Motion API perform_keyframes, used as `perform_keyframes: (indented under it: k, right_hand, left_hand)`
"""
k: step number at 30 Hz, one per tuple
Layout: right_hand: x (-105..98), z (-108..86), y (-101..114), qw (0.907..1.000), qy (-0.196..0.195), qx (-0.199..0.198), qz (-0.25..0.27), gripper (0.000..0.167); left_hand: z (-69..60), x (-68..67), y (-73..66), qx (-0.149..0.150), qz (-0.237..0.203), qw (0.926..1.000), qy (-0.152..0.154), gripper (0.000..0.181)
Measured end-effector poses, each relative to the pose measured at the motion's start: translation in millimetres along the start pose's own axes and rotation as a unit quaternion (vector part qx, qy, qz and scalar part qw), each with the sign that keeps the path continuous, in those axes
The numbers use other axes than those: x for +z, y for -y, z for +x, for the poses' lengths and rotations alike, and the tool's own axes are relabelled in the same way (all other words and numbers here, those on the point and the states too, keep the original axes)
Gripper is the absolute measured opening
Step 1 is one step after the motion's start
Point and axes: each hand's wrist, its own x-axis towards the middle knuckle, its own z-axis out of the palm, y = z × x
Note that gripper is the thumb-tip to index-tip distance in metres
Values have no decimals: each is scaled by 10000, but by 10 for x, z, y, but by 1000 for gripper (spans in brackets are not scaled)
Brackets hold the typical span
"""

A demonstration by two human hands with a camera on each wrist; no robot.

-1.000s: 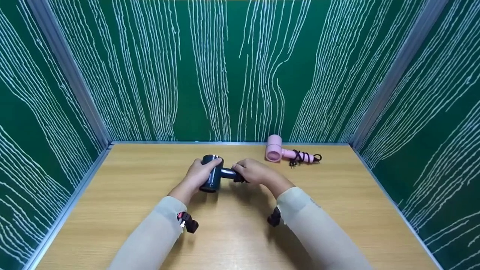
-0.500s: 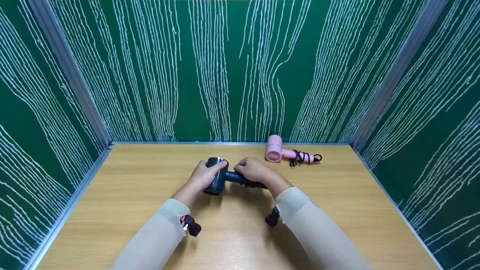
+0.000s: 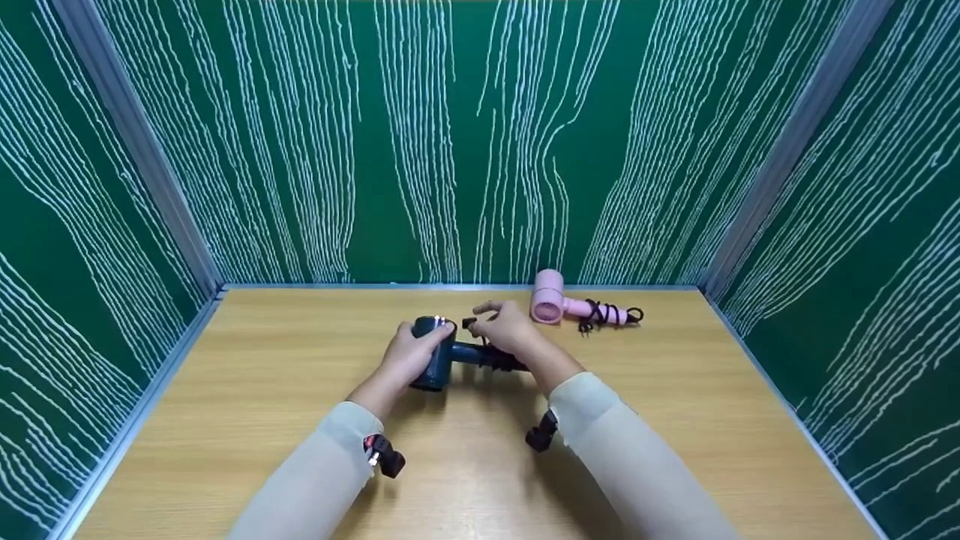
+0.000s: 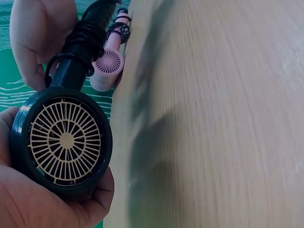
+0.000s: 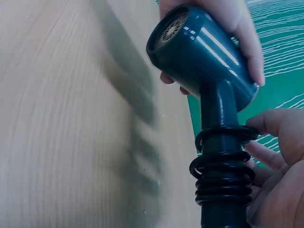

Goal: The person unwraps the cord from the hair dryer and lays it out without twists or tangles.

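My left hand (image 3: 403,357) grips the barrel of a dark teal hair dryer (image 3: 430,372), thumb on its side, holding it above the table. In the left wrist view, the left hand (image 4: 38,202) curls round the barrel beside the round grille (image 4: 66,140). The dryer's handle points right, with black cord (image 5: 223,164) coiled round it. Over the handle, my right hand (image 3: 514,330) pinches the black plug end (image 3: 469,323) of the cord. In the right wrist view, the right hand's fingers (image 5: 273,121) are beside the top cord loop; the plug is hidden there.
A pink hair dryer (image 3: 549,298) lies at the back of the wooden table (image 3: 262,360), right of centre, its handle wrapped in black cord. Green walls (image 3: 367,187) with white wavy lines and grey posts enclose the table's back and sides.
The teal dryer and left hand have shifted slightly right. The right hand has moved from the handle to above it, fingers spread more, and the plug end now shows lifted off the handle.
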Motion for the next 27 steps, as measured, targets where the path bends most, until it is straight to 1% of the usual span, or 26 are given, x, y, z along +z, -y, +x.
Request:
perform_keyframes:
  k: [4, 7, 11, 14, 16, 19, 21, 23, 25, 27]
  right_hand:
    - [-44, -6, 25, 9994, 20, -93, 331, 60]
    - [-70, -9, 39, 9992, 44, -171, 371, 69]
    - [-84, -26, 63, 9990, 56, -252, 371, 77]
    - [-79, -53, 98, 9988, 113, -236, 408, 78]
    - [-70, -70, 126, 9979, 189, -171, 595, 74]
    - [-47, -96, 165, 9946, 251, -89, 1002, 58]
    - [-29, -115, 190, 9893, 302, -83, 1426, 45]
    - [-13, -134, 208, 9844, 322, -113, 1727, 33]
    - [2, -155, 228, 9797, 358, -147, 1968, 23]
    - [17, -176, 246, 9758, 393, -174, 2145, 19]
  left_hand:
    - [6, -19, 16, -22, -68, 10000, -52, 107]
    - [12, -31, 26, -68, -91, 9999, -109, 107]
    - [17, -30, 36, -63, -99, 9998, -135, 102]
    - [18, -21, 37, -59, -82, 9998, -152, 101]
    - [20, -17, 34, -58, -63, 9998, -188, 101]
    - [25, -17, 26, -10, -102, 9997, -234, 101]
    - [32, -22, 22, 10, -166, 9995, -272, 100]
    - [38, -33, 17, 10, -223, 9992, -337, 100]
    - [44, -52, 17, -8, -285, 9988, -402, 100]
    - [50, -74, 17, -41, -332, 9983, -473, 101]
